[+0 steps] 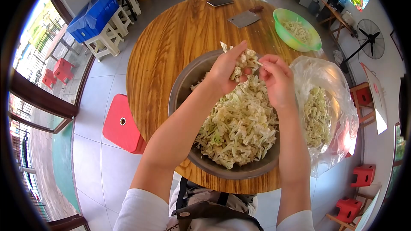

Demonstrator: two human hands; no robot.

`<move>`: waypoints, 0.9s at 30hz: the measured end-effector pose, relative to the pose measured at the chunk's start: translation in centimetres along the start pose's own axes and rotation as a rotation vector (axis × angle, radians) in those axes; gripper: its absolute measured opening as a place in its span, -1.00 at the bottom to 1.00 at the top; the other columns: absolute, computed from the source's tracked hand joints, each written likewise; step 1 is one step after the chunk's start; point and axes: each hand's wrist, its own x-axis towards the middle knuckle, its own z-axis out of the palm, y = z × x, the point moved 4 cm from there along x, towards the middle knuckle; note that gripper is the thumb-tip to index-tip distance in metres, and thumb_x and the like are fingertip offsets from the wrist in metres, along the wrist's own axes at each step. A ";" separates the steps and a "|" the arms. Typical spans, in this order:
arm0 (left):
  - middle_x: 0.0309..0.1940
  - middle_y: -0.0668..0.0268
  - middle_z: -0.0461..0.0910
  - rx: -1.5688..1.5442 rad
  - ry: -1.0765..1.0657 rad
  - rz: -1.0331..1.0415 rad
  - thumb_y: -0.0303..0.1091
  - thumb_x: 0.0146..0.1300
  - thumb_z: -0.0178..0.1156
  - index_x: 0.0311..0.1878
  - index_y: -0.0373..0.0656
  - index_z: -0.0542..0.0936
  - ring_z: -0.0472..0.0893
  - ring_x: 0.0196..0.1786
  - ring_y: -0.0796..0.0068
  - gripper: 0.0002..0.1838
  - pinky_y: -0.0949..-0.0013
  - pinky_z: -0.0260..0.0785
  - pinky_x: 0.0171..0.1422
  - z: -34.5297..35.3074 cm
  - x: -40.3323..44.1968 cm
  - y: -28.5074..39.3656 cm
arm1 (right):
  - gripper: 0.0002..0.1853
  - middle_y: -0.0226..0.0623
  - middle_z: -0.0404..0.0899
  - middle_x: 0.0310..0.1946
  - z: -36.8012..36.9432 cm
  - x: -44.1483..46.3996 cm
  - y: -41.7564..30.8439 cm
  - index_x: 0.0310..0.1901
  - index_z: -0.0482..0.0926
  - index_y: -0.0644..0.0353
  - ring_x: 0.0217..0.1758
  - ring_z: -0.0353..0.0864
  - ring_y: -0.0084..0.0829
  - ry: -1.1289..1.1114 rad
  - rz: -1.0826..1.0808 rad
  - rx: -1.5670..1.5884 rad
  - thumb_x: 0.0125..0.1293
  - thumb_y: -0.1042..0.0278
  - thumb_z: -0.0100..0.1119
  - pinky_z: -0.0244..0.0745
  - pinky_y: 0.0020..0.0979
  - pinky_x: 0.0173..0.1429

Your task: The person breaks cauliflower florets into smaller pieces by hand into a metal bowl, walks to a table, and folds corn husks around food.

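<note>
Above the far part of a large metal bowl [174, 96], my left hand [227, 69] is cupped around a bunch of cauliflower pieces [247, 61]. Close to its right, my right hand [277, 77] pinches a small pale cauliflower stem at the edge of that bunch. Below both hands, cut cauliflower florets [239, 124] fill the bowl in a heap, cream-white with pale green stems. To the right of my right forearm, a clear plastic bag [342, 98] lies open, with more cauliflower [317, 115] inside it.
The bowl stands on a round wooden table [154, 64]. Toward its far side lie a cleaver [244, 19] and a dark phone [220, 2]. A green basin [317, 40] with pale shreds sits at the far right edge. A red stool [122, 124] stands left of the table.
</note>
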 end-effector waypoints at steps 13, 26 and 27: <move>-0.46 0.32 0.49 -0.129 -0.118 -0.162 -0.17 0.28 0.05 -0.26 -0.16 0.45 0.43 -0.58 0.58 -0.77 0.65 0.17 -0.71 0.2 0.2 -0.8 | -0.88 -0.45 0.43 -0.47 0.0 0.0 -0.4 -0.22 0.51 0.28 -0.40 0.35 -0.62 -0.041 -0.016 0.214 0.23 0.49 0.06 0.25 -0.57 -0.29; -0.45 0.34 0.46 -0.077 -0.001 -0.039 -0.27 0.31 0.01 -0.28 -0.15 0.41 0.36 -0.58 0.62 -0.84 0.61 0.08 -0.68 -0.3 0.3 -0.3 | -0.88 -0.42 0.33 -0.47 -0.3 0.1 -1.0 -0.27 0.43 0.29 -0.42 0.27 -0.58 0.009 0.016 0.455 0.19 0.45 0.04 0.24 -0.53 -0.32; -0.44 0.33 0.45 -0.094 0.031 -0.027 -0.27 0.31 0.01 -0.28 -0.15 0.40 0.36 -0.57 0.62 -0.85 0.60 0.09 -0.67 -0.3 0.3 -0.2 | -0.88 -0.42 0.33 -0.47 -0.4 0.1 -1.0 -0.27 0.43 0.29 -0.42 0.27 -0.58 0.019 0.011 0.454 0.19 0.44 0.04 0.24 -0.53 -0.33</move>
